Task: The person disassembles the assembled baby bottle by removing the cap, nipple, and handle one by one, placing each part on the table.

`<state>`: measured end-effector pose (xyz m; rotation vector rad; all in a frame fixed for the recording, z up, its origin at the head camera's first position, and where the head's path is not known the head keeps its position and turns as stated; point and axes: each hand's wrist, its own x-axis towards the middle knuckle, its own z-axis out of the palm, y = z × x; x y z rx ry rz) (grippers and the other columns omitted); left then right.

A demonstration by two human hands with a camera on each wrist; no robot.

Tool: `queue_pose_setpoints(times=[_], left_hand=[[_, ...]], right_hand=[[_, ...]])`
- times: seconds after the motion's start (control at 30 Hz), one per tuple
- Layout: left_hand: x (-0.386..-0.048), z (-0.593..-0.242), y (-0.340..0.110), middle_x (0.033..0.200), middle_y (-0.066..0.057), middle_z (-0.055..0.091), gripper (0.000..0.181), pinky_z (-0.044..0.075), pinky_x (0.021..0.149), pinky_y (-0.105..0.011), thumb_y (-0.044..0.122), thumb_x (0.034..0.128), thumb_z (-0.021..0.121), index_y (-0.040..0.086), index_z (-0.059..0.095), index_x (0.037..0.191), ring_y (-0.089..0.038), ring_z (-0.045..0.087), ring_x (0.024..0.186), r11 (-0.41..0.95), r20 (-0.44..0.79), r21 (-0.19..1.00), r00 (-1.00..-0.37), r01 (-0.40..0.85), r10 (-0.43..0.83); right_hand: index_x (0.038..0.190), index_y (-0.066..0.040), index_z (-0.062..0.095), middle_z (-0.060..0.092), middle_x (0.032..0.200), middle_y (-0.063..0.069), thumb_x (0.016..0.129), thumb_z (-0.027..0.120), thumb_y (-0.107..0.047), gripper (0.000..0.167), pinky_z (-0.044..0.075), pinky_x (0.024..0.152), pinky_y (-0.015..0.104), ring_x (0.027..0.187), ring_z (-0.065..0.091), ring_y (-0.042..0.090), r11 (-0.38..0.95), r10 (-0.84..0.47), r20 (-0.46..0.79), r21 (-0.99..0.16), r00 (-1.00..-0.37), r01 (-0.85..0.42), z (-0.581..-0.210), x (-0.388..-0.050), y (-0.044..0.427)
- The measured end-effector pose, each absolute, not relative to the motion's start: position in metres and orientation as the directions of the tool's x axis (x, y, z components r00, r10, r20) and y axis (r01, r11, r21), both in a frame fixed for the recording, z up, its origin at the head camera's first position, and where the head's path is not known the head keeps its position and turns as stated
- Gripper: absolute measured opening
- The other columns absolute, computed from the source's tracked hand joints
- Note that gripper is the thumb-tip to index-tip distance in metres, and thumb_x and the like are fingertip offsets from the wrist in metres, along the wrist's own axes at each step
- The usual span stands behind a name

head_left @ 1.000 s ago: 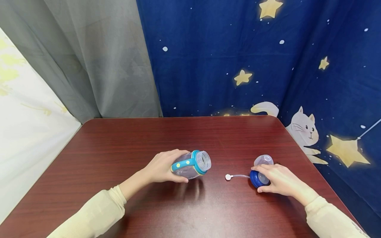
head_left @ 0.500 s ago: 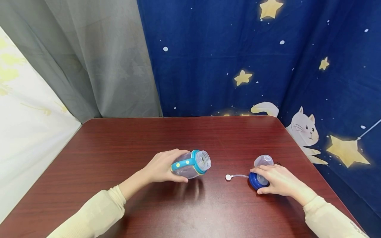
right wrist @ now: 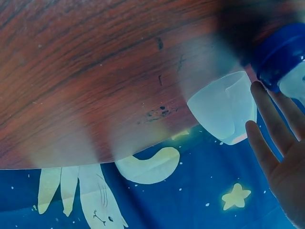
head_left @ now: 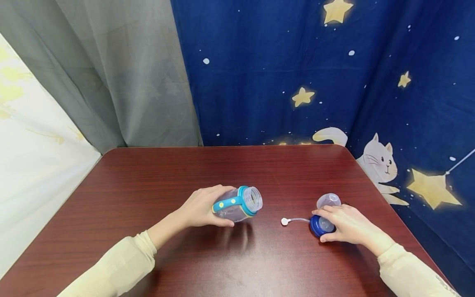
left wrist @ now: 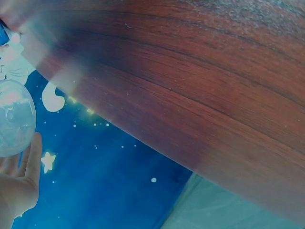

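Observation:
My left hand (head_left: 205,207) grips a clear bottle (head_left: 231,212) with a teal collar and handle, tilted so its uncapped threaded mouth points right. In the left wrist view the round bottom of the bottle (left wrist: 16,117) shows beside the hand (left wrist: 19,191). My right hand (head_left: 348,225) holds a blue lid (head_left: 317,226) between thumb and fingers. From the lid a thin clear straw runs left to a white weighted tip (head_left: 284,221). Just behind stands a translucent dome cover (head_left: 328,200); in the right wrist view the cover (right wrist: 224,107) is near the fingertips.
The dark red wooden table (head_left: 178,165) has rounded back corners. Behind it hang a grey curtain (head_left: 148,82) and a blue curtain (head_left: 259,82) with stars and a white cat. A white cloth (head_left: 33,165) hangs at the left.
The blue lid in my right hand has shifted slightly left and turned a little. The bottle in my left hand has risen very slightly. The cover has stayed in place.

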<state>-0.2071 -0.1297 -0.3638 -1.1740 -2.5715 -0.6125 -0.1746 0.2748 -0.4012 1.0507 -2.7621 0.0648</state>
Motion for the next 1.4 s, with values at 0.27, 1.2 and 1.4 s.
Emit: queue_pose_setpoints(times=[0.27, 1.2, 1.4], left_hand=[[-0.207, -0.363, -0.129, 0.101, 0.013, 0.053, 0.079, 0.044, 0.066, -0.027, 0.069, 0.0584, 0.062, 0.021, 0.049, 0.120, -0.001, 0.050, 0.084, 0.592, 0.385, 0.274, -0.650, 0.758, 0.655], [-0.205, -0.359, -0.129, 0.101, 0.012, 0.053, 0.080, 0.045, 0.066, -0.027, 0.067, 0.0583, 0.064, 0.020, 0.047, 0.121, -0.002, 0.051, 0.083, 0.566, 0.412, 0.282, -0.631, 0.775, 0.658], [-0.205, -0.359, -0.129, 0.100, 0.013, 0.053, 0.080, 0.044, 0.066, -0.027, 0.067, 0.0583, 0.064, 0.020, 0.048, 0.121, -0.002, 0.051, 0.083, 0.561, 0.418, 0.282, -0.627, 0.778, 0.658]], right_hand=[[0.105, -0.013, 0.063, 0.061, 0.094, -0.004, 0.067, 0.068, -0.052, 0.055, 0.044, 0.069, 0.039, 0.081, 0.056, 0.011, 0.735, -0.642, 0.331, 0.006, -0.692, -0.678, -0.386, -0.182, 0.271], [0.110, -0.016, 0.061, 0.061, 0.104, -0.002, 0.078, 0.066, -0.031, 0.036, 0.044, 0.071, 0.037, 0.087, 0.057, 0.016, 0.708, -0.542, 0.510, -0.151, -0.668, -0.690, -0.364, -0.198, 0.203], [0.110, -0.016, 0.061, 0.061, 0.103, -0.004, 0.078, 0.065, -0.032, 0.036, 0.044, 0.070, 0.035, 0.086, 0.057, 0.011, 0.685, -0.564, 0.502, -0.158, -0.655, -0.711, -0.367, -0.201, 0.188]])
